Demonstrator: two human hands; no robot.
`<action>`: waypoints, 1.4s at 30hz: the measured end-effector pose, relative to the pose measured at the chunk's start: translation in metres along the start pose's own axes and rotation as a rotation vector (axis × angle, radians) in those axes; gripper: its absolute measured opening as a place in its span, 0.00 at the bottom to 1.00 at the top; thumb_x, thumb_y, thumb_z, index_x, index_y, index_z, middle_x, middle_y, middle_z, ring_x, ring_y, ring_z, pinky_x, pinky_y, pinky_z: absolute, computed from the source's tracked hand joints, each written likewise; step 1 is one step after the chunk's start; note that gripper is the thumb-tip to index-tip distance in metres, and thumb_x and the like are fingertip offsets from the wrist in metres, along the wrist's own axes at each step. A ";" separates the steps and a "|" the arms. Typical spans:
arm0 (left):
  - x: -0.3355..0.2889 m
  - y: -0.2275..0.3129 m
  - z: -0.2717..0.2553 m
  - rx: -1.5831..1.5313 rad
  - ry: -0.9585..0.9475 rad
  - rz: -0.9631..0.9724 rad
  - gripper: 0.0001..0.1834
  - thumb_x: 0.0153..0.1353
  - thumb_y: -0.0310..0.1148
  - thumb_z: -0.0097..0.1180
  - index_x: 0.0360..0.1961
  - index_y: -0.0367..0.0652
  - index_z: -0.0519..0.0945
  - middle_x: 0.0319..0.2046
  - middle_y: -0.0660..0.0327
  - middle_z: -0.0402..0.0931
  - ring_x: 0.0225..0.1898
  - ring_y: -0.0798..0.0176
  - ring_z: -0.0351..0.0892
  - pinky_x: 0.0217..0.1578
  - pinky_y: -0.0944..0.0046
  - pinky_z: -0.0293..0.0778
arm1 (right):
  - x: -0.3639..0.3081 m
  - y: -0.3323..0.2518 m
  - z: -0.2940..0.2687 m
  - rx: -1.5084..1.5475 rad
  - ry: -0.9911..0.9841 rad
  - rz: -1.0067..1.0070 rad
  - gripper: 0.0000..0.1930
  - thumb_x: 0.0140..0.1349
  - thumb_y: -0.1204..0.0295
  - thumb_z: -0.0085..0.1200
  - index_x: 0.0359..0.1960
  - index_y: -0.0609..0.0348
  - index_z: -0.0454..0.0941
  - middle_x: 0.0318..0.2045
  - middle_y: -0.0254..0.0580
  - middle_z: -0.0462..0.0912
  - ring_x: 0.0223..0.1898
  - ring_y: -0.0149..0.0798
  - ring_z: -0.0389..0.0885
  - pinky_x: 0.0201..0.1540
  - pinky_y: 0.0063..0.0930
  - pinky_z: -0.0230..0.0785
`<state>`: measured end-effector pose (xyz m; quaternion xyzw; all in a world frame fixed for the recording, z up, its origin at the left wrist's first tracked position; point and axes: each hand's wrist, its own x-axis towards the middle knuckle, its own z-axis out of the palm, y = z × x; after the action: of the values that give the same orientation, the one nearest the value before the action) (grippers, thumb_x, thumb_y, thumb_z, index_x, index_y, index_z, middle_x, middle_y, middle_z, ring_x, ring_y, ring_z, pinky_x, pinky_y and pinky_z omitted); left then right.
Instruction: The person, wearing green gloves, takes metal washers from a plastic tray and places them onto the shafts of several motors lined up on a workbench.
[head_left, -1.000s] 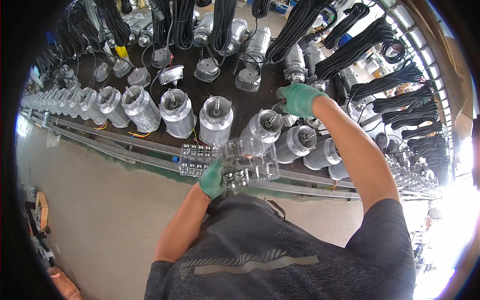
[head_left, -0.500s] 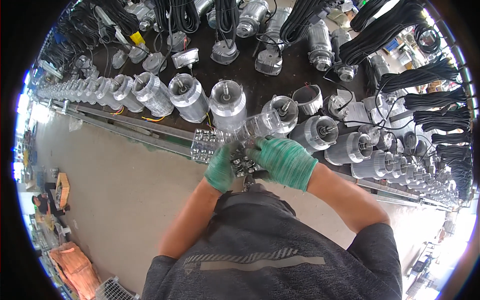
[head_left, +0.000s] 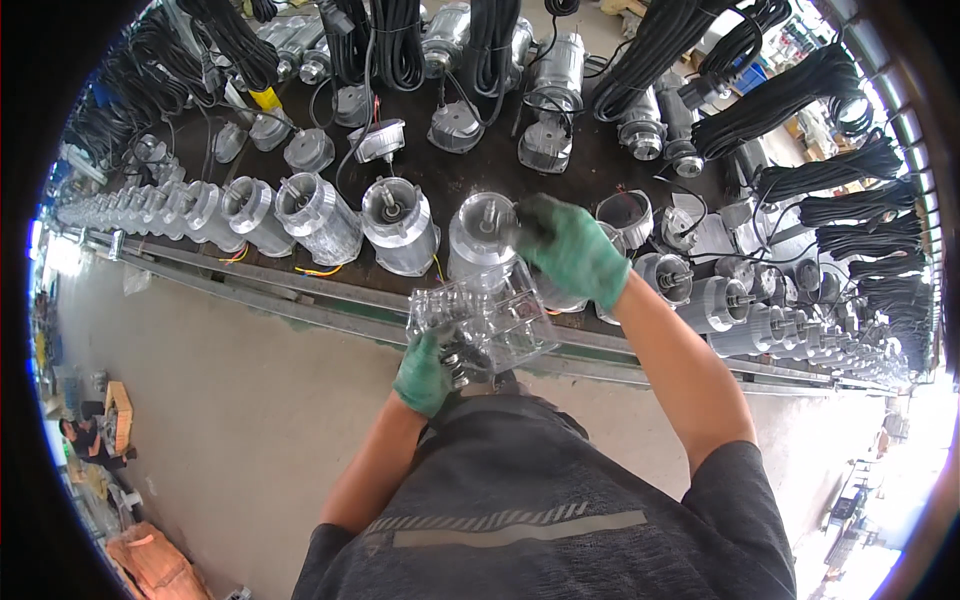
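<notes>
My left hand, in a green glove with dark fingertips, grips the near edge of a clear plastic blister tray. Small shiny metal parts lie in its pockets beside my fingers; their kind is too small to tell. Also green-gloved, my right hand reaches over the bench, its bunched fingertips at the open top of a silver motor housing with an upright shaft. Whatever those fingers hold is hidden and smeared. The tray overlaps the lower part of that housing.
Motor housings line the bench edge on both sides. Behind them lie end covers, finished motors and hanging bundles of black cable. A metal rail runs along the bench front. Far left, another person is by a wooden crate.
My right hand has left the tray and moved up to the motor housing. My left hand keeps the tray, which now shows more of its clear right part.
</notes>
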<state>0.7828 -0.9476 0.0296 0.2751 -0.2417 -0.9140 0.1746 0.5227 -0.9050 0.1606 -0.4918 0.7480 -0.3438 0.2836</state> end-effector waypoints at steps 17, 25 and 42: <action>0.004 0.059 -0.055 -0.044 -0.094 -0.047 0.28 0.71 0.42 0.62 0.66 0.38 0.76 0.42 0.53 0.85 0.39 0.55 0.89 0.41 0.54 0.88 | 0.077 0.000 0.006 -0.425 -0.114 0.047 0.19 0.78 0.63 0.55 0.63 0.61 0.77 0.42 0.48 0.90 0.34 0.45 0.89 0.40 0.40 0.83; 0.022 0.074 -0.061 0.084 -0.234 -0.044 0.29 0.72 0.44 0.63 0.68 0.40 0.75 0.50 0.58 0.83 0.46 0.60 0.86 0.39 0.56 0.87 | 0.105 -0.030 0.012 -1.017 -0.467 -0.030 0.12 0.69 0.70 0.59 0.50 0.61 0.80 0.40 0.55 0.88 0.46 0.60 0.87 0.48 0.50 0.79; 0.047 0.101 -0.091 -0.044 -0.218 -0.019 0.27 0.74 0.43 0.60 0.68 0.39 0.77 0.53 0.61 0.83 0.47 0.64 0.85 0.42 0.58 0.86 | 0.119 -0.024 0.059 -1.131 -0.543 0.061 0.17 0.63 0.76 0.59 0.54 0.63 0.81 0.43 0.56 0.89 0.47 0.59 0.89 0.50 0.46 0.82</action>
<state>0.8183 -1.0828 -0.0023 0.1726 -0.2363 -0.9452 0.1449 0.5378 -1.0365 0.1338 -0.6141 0.7291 0.2504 0.1692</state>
